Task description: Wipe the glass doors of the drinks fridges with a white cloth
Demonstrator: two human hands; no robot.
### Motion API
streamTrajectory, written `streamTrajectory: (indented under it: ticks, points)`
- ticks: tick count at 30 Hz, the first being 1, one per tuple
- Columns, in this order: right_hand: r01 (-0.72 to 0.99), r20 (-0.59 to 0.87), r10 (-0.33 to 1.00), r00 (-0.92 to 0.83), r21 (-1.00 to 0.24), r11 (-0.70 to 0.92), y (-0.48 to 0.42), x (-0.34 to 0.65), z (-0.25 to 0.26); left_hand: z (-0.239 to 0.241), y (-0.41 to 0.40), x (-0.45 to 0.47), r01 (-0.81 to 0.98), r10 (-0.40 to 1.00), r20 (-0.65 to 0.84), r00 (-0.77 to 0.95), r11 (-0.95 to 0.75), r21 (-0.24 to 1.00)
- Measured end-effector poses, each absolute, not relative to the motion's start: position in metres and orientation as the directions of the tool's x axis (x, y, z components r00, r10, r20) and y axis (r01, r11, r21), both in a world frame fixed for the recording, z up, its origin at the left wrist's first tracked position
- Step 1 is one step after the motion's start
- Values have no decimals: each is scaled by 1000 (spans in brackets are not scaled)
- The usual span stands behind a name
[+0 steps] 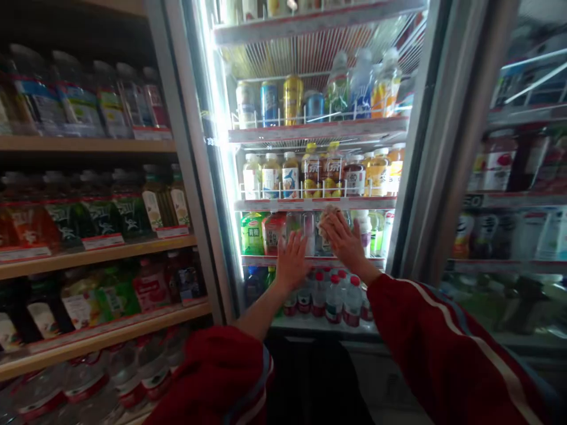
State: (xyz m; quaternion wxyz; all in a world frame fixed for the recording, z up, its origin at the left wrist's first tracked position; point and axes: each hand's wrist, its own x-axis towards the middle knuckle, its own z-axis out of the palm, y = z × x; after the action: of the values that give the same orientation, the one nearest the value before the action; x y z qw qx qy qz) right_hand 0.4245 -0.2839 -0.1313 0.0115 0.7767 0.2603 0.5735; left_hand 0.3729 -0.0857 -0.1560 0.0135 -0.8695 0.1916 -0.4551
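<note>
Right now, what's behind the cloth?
Around the cloth, under the right hand, you can see drinks on a cooler shelf. Whatever sits straight behind the cloth and hand is covered, so I can't tell.

2 loose red sleeves (425, 342), each with cream and grey-blue stripes (491, 354); plain black trousers (334, 381).

The right hand (348, 241) is partly hiding the cloth (326, 221), while the upper edge is cutting off the topmost drinks (275, 7).
</note>
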Motion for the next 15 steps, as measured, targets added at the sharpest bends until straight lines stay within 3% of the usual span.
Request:
streamTrajectory:
  ticks: [9, 15]
  points:
    - [431, 822, 523, 227, 397, -810, -310, 413, -176, -156, -120, 373, -395, -448, 721, 529, -882, -258]
    - [344, 941, 268, 207, 186, -920, -333, 424, -138, -152, -135, 376, -418, -476, 701, 531, -867, -272]
